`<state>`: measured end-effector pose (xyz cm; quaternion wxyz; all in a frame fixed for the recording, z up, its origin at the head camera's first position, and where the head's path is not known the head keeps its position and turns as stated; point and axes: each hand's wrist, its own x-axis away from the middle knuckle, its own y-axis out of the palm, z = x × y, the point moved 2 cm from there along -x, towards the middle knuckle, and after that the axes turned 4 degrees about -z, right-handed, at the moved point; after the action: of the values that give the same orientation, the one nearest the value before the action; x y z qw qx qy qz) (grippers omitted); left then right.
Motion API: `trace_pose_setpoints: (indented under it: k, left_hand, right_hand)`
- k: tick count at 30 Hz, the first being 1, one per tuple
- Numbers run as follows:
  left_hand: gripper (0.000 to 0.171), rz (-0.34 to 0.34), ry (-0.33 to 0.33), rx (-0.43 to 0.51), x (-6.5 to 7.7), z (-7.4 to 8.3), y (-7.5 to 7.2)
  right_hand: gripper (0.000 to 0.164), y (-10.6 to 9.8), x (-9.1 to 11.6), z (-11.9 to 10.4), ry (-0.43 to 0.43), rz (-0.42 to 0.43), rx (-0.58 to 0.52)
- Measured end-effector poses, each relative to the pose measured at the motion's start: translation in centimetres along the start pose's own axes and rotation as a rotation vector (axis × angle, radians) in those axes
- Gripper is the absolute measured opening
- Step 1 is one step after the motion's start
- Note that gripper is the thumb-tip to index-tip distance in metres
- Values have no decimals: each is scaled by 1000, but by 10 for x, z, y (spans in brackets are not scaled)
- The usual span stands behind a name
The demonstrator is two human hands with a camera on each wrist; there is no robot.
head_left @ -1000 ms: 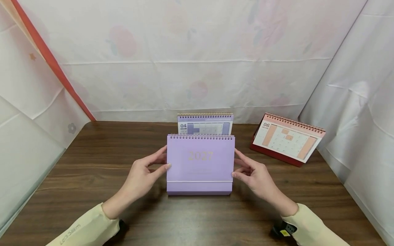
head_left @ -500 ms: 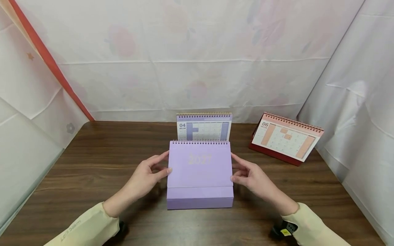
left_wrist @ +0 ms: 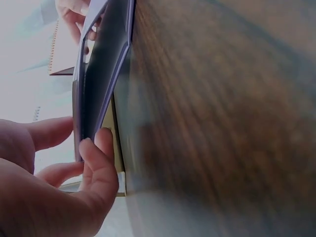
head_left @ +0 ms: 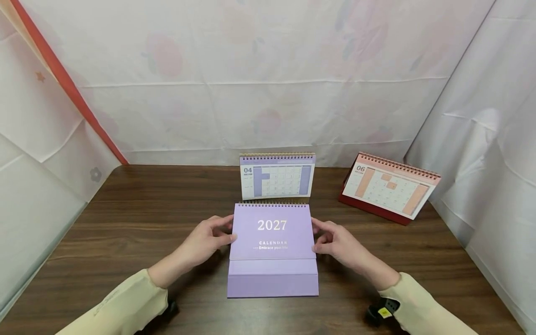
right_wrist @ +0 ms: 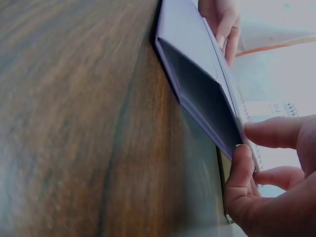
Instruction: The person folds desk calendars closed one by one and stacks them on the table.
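A lilac desk calendar (head_left: pixel 274 235) with "2027" on its cover leans back on the table, its base flap toward me and its spiral binding at the far end. My left hand (head_left: pixel 205 242) pinches its left side edge, thumb at the cover. The right side edge is pinched by my right hand (head_left: pixel 341 245) in much the same way. In the left wrist view, fingers (left_wrist: pixel 101 170) curl at the open side of the folded stand (left_wrist: pixel 101 79). The right wrist view shows the stand's hollow (right_wrist: pixel 202 96) and the right thumb (right_wrist: pixel 274 133) against the pages.
Close behind the lilac calendar stands another purple-and-white desk calendar (head_left: pixel 276 179) showing 04. At the right rear, a red-based calendar (head_left: pixel 389 186) showing 06 stands at an angle. White patterned cloth (head_left: pixel 268 83) walls off the back and sides of the brown wooden table (head_left: pixel 159 200).
The lilac calendar has tilted further back, its top edge lower and its base closer to me. More of the 04 calendar shows behind it. Both hands have stayed on its sides, sinking slightly.
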<state>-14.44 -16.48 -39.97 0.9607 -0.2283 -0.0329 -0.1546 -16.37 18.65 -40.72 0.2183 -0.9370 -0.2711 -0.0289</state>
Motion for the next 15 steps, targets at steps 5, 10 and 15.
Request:
trace_pose_setpoints:
  k: [5,10,15]
  left_hand:
    - [55,-29,-13,-29,-3,-1,2]
    - [53,-52,-10,-52,-4,-4,4]
    - [48,-91,8,-106,-6,-5,3]
  right_hand:
    - [69,4,-4,1,18,-17,10]
    - [68,8,-5,1,0,-29,30]
    - [61,9,-4,1,-1,-17,57]
